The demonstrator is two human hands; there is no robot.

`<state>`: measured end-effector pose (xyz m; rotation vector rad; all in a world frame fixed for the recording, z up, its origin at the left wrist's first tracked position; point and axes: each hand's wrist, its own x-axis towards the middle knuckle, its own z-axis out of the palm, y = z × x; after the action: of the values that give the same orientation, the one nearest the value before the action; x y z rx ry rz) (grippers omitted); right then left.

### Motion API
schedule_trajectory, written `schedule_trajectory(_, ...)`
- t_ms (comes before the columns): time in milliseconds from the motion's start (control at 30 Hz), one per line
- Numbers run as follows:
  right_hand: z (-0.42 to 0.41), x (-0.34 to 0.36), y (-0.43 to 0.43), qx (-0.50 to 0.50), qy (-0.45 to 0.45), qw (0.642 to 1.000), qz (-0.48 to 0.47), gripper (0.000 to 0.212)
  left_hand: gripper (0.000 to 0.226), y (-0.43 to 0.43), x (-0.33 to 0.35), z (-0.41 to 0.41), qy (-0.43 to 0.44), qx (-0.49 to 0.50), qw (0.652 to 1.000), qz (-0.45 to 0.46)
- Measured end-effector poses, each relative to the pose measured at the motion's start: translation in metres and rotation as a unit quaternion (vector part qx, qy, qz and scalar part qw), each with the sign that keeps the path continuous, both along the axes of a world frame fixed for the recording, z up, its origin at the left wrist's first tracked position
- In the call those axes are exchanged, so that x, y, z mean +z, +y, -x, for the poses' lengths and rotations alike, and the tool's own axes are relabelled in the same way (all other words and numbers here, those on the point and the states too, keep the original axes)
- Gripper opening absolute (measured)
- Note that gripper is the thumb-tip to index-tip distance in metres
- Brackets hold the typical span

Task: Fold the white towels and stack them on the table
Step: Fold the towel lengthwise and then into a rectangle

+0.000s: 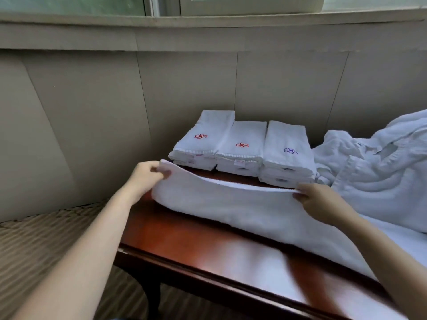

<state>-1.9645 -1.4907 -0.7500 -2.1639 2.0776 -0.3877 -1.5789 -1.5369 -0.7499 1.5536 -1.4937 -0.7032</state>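
Wooden table: white towel lies across it. Left hand and right hand each pinch its raised far edge. Towel's near end is blurred and cut off at right.

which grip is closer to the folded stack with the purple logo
Right. The right grip is just in front of the purple-logo stack; the left grip is far to its left.

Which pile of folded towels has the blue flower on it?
The right-end pile, beside the crumpled towels. Its flower is blue; the middle pile and left pile have red ones.
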Motion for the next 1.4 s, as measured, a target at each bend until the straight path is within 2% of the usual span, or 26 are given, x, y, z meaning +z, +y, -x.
schedule_trajectory(33, 0.002, -0.003, -0.014, 0.013, 0.029, 0.999, -0.023, 0.020, 0.026, -0.013, -0.006, 0.005, 0.016, 0.018, 0.999, -0.031)
schedule_trajectory(67, 0.003, -0.009, -0.025, 0.033, 0.061, 0.996, -0.048, 0.023, 0.032, -0.027, -0.015, 0.011, 0.005, 0.032, 0.997, -0.066)
schedule_trajectory(133, 0.004, -0.026, -0.045, 0.057, 0.116, 0.989, -0.078, 0.029, 0.039, -0.048, -0.033, 0.018, -0.089, 0.062, 0.988, -0.111)
schedule_trajectory(233, 0.007, -0.040, -0.069, 0.042, 0.119, 0.986, -0.109, 0.030, 0.035, -0.066, -0.045, 0.023, -0.218, 0.103, 0.964, -0.112)
schedule_trajectory(333, 0.010, -0.041, -0.083, 0.029, 0.093, 0.985, -0.140, 0.036, 0.023, -0.072, -0.043, 0.031, -0.290, 0.125, 0.941, -0.124)
schedule_trajectory(400, 0.010, -0.043, -0.082, 0.005, 0.070, 0.991, -0.118, 0.038, 0.028, -0.072, -0.038, 0.039, -0.331, 0.145, 0.919, -0.158)
schedule_trajectory(467, 0.009, -0.047, -0.073, -0.034, 0.055, 0.995, -0.082, 0.041, 0.037, -0.069, -0.032, 0.054, -0.404, 0.168, 0.882, -0.177)
schedule_trajectory(533, 0.004, -0.051, -0.059, -0.084, 0.066, 0.994, -0.027, 0.044, 0.042, -0.065, -0.027, 0.079, -0.509, 0.137, 0.839, -0.135)
schedule_trajectory(567, 0.002, -0.053, -0.050, -0.102, 0.074, 0.992, 0.000, 0.044, 0.042, -0.063, -0.028, 0.096, -0.538, 0.086, 0.832, -0.102)
schedule_trajectory(600, 0.001, -0.054, -0.041, -0.114, 0.077, 0.990, 0.021, 0.044, 0.042, -0.061, -0.029, 0.116, -0.540, 0.015, 0.838, -0.079)
schedule_trajectory(667, 0.005, -0.057, -0.026, -0.125, 0.078, 0.988, 0.040, 0.044, 0.040, -0.050, -0.031, 0.160, -0.473, -0.131, 0.866, -0.095)
schedule_trajectory(767, 0.025, -0.056, 0.000, -0.128, 0.094, 0.987, 0.030, 0.035, 0.047, -0.029, -0.036, 0.223, -0.416, -0.242, 0.868, -0.125)
schedule_trajectory(867, 0.061, -0.049, 0.028, -0.137, 0.125, 0.983, -0.009, 0.025, 0.052, -0.005, -0.052, 0.265, -0.412, -0.264, 0.868, -0.077)
schedule_trajectory(1000, 0.116, -0.035, 0.073, -0.166, 0.134, 0.973, -0.083, 0.027, 0.051, 0.006, -0.065, 0.278, -0.418, -0.223, 0.880, -0.027)
schedule_trajectory(1133, 0.143, -0.013, 0.104, -0.113, 0.080, 0.981, -0.138, 0.026, 0.046, 0.002, -0.067, 0.271, -0.417, -0.221, 0.882, 0.002)
schedule_trajectory(1267, 0.154, -0.001, 0.126, -0.082, -0.041, 0.980, -0.178, 0.041, 0.042, 0.008, -0.064, 0.268, -0.392, -0.233, 0.890, 0.023)
schedule_trajectory(1333, 0.169, 0.008, 0.138, -0.092, -0.034, 0.972, -0.213, 0.041, 0.037, 0.012, -0.061, 0.268, -0.395, -0.231, 0.889, 0.037)
schedule_trajectory(1400, 0.191, 0.015, 0.148, -0.129, 0.008, 0.959, -0.253, 0.028, 0.029, 0.016, -0.057, 0.269, -0.399, -0.215, 0.889, 0.058)
